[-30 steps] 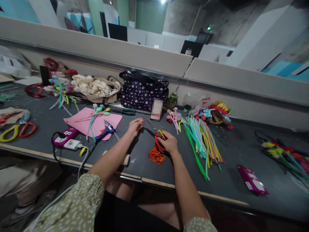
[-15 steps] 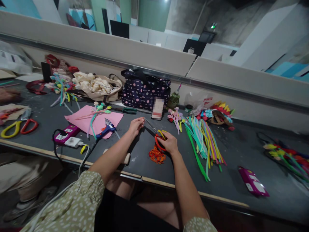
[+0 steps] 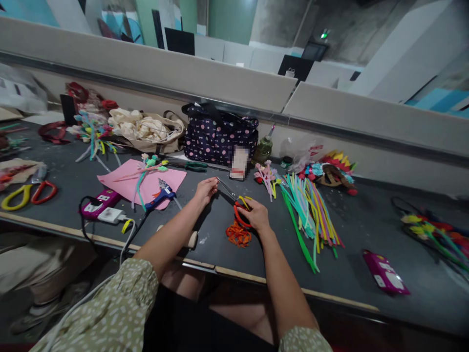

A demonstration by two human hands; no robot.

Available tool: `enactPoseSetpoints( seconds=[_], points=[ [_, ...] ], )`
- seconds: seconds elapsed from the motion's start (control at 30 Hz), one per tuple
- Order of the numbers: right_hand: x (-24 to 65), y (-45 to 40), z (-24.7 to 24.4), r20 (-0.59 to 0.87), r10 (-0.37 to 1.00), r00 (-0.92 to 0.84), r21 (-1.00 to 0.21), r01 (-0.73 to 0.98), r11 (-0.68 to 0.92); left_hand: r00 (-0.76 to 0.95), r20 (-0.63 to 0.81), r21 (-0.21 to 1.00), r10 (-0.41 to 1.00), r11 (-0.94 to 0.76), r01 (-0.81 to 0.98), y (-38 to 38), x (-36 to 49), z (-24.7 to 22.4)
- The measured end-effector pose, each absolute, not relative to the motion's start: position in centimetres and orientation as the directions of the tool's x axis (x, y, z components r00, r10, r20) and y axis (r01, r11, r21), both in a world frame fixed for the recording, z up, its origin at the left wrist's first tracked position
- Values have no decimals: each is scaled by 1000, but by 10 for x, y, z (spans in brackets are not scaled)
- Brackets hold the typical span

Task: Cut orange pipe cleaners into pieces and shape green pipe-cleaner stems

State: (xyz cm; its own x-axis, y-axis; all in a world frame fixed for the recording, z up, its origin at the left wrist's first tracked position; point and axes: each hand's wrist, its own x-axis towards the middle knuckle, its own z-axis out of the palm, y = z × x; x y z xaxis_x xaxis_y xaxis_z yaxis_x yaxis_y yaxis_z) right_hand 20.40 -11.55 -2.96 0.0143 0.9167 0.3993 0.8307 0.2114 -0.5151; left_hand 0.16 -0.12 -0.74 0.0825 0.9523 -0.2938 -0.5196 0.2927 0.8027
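My right hand [image 3: 256, 214] grips a pair of scissors [image 3: 239, 203] by the red and yellow handles, with the blades pointing up and left. At the blade tips, my left hand [image 3: 207, 189] is closed in a pinch. Whatever it holds there is too small to make out. Just below the scissors, a small pile of orange pieces [image 3: 239, 234] lies on the dark table [image 3: 216, 264]. To the right of my right hand is a bundle of multicoloured pipe cleaners [image 3: 311, 210].
Left of my arms are a blue glue gun [image 3: 161, 194], pink paper [image 3: 120, 177], a purple power strip [image 3: 100, 204] with cables and another pair of scissors [image 3: 44, 191]. A dotted bag [image 3: 216, 137] stands behind my hands. Another purple power strip [image 3: 386, 274] sits at right.
Both my hands and the scissors stay almost where they were. At the far left edge, another person's hand has moved mostly out of view.
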Motion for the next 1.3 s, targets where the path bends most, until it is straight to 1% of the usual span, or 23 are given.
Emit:
enactPoseSetpoints(
  seconds=[0.27, 0.4, 0.6, 0.87, 1.0, 1.3],
  points=[
    [203, -117, -25, 334, 942, 11, -487, 858, 163, 62, -294, 825, 954, 286, -487, 1, 2, -9],
    [202, -117, -26, 332, 943, 11, -436, 888, 143, 20, -293, 852, 956, 270, -449, 1, 2, -9],
    [202, -116, -31, 365, 931, -6, -350, 926, 143, -27, -292, 879, 956, 257, -402, 1, 1, -8],
    [200, -120, -20, 345, 939, 22, -334, 937, 101, -8, -294, 872, 956, 265, -410, -1, 1, -6],
    [198, -122, -16, 332, 943, 5, -316, 943, 106, 7, -304, 862, 953, 278, -424, -1, 2, -6],
    [197, -120, -22, 304, 953, 7, -305, 948, 90, 37, -325, 840, 945, 306, -448, 0, 1, -6]
  ],
)
